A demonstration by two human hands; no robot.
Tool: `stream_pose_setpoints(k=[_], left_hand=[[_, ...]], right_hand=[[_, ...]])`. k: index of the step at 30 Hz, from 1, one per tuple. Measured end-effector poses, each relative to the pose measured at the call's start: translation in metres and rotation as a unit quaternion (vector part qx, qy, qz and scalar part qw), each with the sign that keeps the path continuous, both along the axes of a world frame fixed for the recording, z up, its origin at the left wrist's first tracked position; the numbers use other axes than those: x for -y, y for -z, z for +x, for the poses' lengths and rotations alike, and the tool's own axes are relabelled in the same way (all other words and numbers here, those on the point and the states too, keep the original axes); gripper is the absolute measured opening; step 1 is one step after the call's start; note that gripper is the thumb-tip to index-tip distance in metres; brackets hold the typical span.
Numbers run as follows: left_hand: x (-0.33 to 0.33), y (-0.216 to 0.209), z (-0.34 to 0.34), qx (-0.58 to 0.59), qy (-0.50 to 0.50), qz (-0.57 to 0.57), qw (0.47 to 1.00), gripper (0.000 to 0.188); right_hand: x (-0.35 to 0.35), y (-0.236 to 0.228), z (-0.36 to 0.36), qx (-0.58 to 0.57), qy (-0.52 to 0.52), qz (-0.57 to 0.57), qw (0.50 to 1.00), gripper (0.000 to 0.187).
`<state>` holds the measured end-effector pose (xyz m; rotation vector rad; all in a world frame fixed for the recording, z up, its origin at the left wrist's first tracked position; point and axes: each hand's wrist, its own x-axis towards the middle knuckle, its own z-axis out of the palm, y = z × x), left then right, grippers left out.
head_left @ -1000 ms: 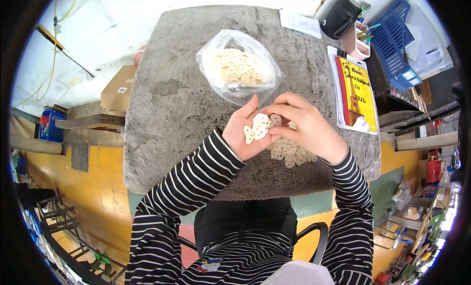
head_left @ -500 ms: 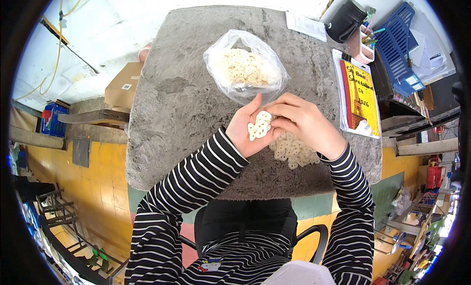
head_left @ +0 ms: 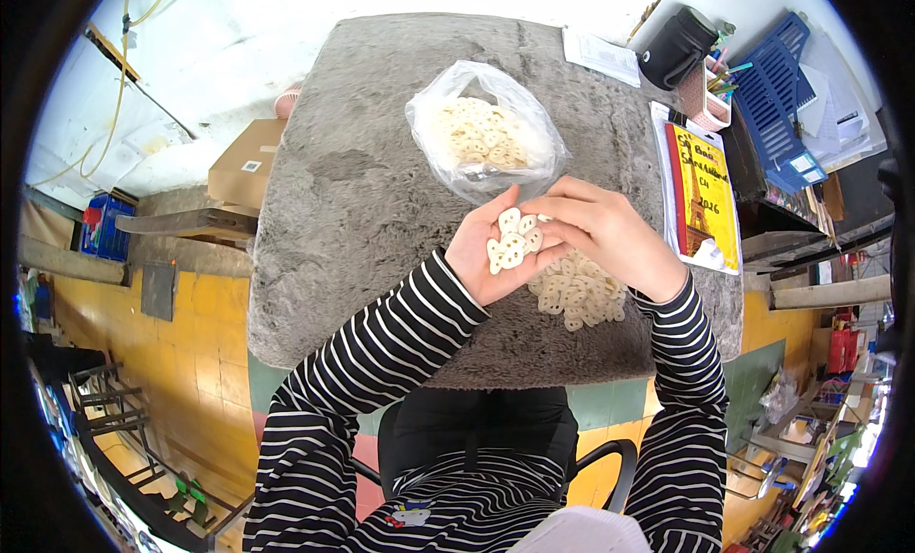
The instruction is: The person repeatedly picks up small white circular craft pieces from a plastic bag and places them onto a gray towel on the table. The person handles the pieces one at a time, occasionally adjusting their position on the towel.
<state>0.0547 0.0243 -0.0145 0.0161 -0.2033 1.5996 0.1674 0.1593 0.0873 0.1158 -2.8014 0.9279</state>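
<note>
My left hand (head_left: 477,256) is palm up and cupped around several small cream flat pieces with holes, like buttons (head_left: 515,239). Over its fingers reaches my right hand (head_left: 610,231), thumb and fingertips pinched together at the edge of these pieces. A cream piece shows at the right fingertips, partly covered by them. Below the right hand lies a loose pile of similar pieces (head_left: 577,296), partly hidden by the hands. Just beyond my hands stands an open clear plastic bag (head_left: 434,158) with many more of them inside.
A grey plush cloth (head_left: 334,220) covers the table. Along the right edge lie a yellow-and-red packet (head_left: 703,196) and white paper (head_left: 600,56). A black flask (head_left: 679,46), a pink pen basket (head_left: 703,100) and a blue plastic rack (head_left: 777,96) stand beyond. A cardboard box (head_left: 243,167) is at the left.
The pieces in my left palm have spread apart, and more of them show. My right hand has moved slightly right with its fingertips still over the palm. The view has shifted a little.
</note>
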Motion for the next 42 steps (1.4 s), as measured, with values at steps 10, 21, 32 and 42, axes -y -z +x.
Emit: stream_pose_setpoints(k=[10,21,32,42], left_hand=[[-0.001,-0.006,-0.002,0.009,0.001,0.024,1.0,0.055],[-0.001,-0.013,-0.003,-0.048,-0.019,-0.067,0.996,0.058],[0.004,0.0,-0.002,-0.047,-0.007,-0.012,0.999,0.064],[0.0,-0.005,-0.005,-0.045,-0.01,-0.004,0.999,0.075]], right_hand=[[-0.007,-0.009,-0.013,-0.02,0.014,-0.023,0.999,0.009],[-0.017,-0.026,-0.064,-0.085,-0.008,0.056,0.995,0.025],[0.005,-0.011,-0.018,0.073,-0.046,-0.087,0.992,0.014],[-0.016,-0.009,-0.01,0.125,0.072,-0.279,0.949,0.014]])
